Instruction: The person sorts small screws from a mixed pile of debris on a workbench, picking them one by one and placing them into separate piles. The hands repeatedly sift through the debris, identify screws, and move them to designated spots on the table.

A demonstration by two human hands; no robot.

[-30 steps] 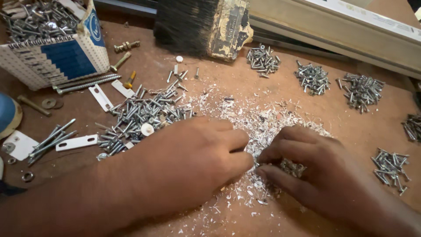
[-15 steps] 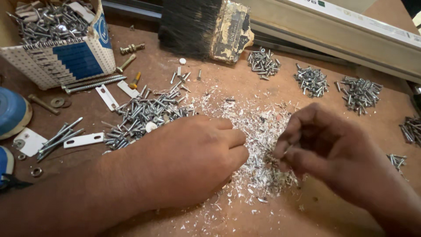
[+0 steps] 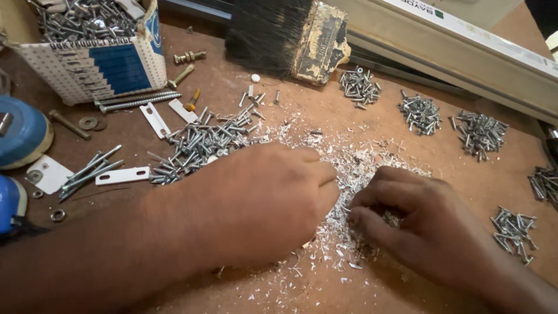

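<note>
Shavings (image 3: 349, 174), pale and metallic, lie scattered over the middle of the brown bench (image 3: 453, 174), mixed with small screws, and both of my hands work in them. At the far left corner I see a cardboard box (image 3: 99, 64), white with a blue panel and a dotted pattern on its side, heaped with screws. A wide black-bristled brush (image 3: 285, 35) with a paint-crusted ferrule lies at the far edge, and behind it runs a long pale beam with a printed strip along its top. Two blue round objects sit at the left edge, beside white flat plates (image 3: 122, 174) and long bolts. Sorted screw piles (image 3: 419, 112) line the far right side, with more near the right edge. My left hand (image 3: 261, 203) rests knuckles up, fingers curled under into a loose fist at the edge of the shavings; whether it holds anything I cannot tell. My right hand (image 3: 424, 227) lies just beside it, fingertips bent down into the shavings, pinching among them, though what they grip is hidden.
</note>
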